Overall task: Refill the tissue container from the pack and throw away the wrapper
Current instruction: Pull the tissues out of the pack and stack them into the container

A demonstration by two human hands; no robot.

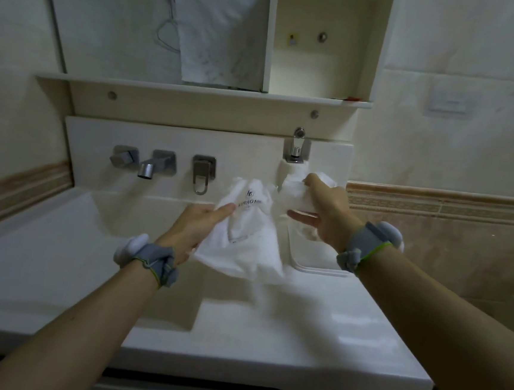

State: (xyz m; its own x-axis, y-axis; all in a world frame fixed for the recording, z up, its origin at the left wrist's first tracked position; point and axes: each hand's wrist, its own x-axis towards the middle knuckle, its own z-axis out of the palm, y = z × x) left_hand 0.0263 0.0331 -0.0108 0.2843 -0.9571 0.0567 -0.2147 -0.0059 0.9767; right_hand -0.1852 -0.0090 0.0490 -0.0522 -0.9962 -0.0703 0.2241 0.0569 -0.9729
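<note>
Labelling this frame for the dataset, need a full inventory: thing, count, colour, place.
soft plastic tissue pack wrapper with dark print: 1, white, held over the counter, centre
bundle of paper tissues: 1, white, held right of the wrapper
clear plastic tissue container: 1, transparent with whitish rim, on the counter under the right hand
toilet paper roll: 1, white, below the small chrome tap
small chrome tap: 1, silver, backsplash right
wall-mounted chrome spout and handles: 3 pieces, silver, backsplash left
rectangular ceramic basin: 1, white, left
glossy vanity counter: 1, white, front right
open wall cabinet: 1, cream, above
left hand: 1, grips wrapper
right hand: 1, grips tissues
grey wristbands: 2, one per wrist
</note>
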